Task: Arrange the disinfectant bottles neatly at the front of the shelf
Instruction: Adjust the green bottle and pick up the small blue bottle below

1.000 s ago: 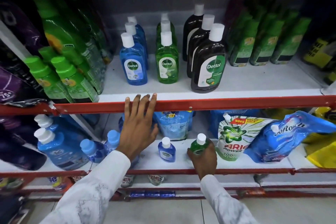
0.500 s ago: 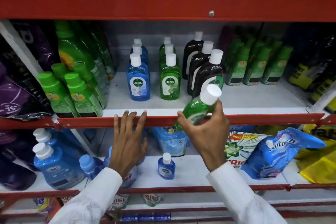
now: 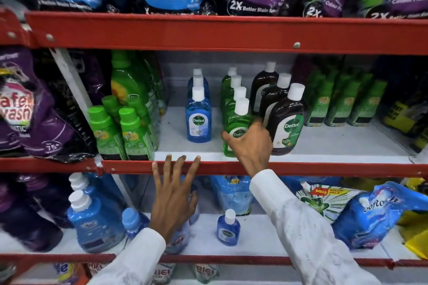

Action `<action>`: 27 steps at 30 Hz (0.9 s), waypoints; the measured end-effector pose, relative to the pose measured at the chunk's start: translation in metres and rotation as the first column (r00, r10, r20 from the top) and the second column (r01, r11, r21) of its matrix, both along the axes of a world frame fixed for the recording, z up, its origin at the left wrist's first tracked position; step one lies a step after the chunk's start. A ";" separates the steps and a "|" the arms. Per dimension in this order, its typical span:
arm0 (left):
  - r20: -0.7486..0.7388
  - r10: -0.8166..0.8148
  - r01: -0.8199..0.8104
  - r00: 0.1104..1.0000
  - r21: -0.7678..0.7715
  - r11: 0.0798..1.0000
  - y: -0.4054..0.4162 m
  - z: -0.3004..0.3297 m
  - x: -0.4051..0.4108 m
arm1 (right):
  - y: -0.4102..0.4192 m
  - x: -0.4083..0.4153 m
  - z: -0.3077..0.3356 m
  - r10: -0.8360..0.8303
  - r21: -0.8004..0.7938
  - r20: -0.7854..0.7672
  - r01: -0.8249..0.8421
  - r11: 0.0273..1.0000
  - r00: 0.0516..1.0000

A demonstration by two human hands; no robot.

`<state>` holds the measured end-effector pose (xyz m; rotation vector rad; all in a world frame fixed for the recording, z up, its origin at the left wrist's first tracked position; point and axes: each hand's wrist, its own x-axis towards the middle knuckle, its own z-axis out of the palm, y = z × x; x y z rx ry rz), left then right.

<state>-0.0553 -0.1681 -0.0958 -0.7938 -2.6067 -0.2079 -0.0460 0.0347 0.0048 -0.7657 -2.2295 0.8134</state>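
right hand around front green bottle, left hand splayed on red rail

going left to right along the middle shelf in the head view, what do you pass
purple detergent pouches → green-capped green bottles → blue Dettol row → green Dettol row, front bottle held by the right hand → brown Dettol row → green refill packs
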 end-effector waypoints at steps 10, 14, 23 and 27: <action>0.021 -0.035 0.035 0.999 0.023 0.999 -0.005 0.001 -0.008 | -0.001 0.009 -0.019 0.009 -0.006 -0.097 -0.009 1.000 0.995; 0.015 -0.037 0.037 0.999 0.009 0.999 -0.008 0.000 -0.008 | -0.003 0.056 -0.045 0.071 0.005 -0.171 -0.071 0.997 0.983; 0.000 -0.041 0.041 0.999 -0.002 0.999 -0.030 0.000 -0.019 | -0.020 0.104 -0.217 0.390 -0.277 0.313 -0.309 0.910 0.866; 0.003 -0.046 0.046 0.999 0.006 0.999 -0.029 0.000 -0.017 | -0.014 0.083 -0.244 0.425 -0.384 0.356 -0.285 0.878 0.832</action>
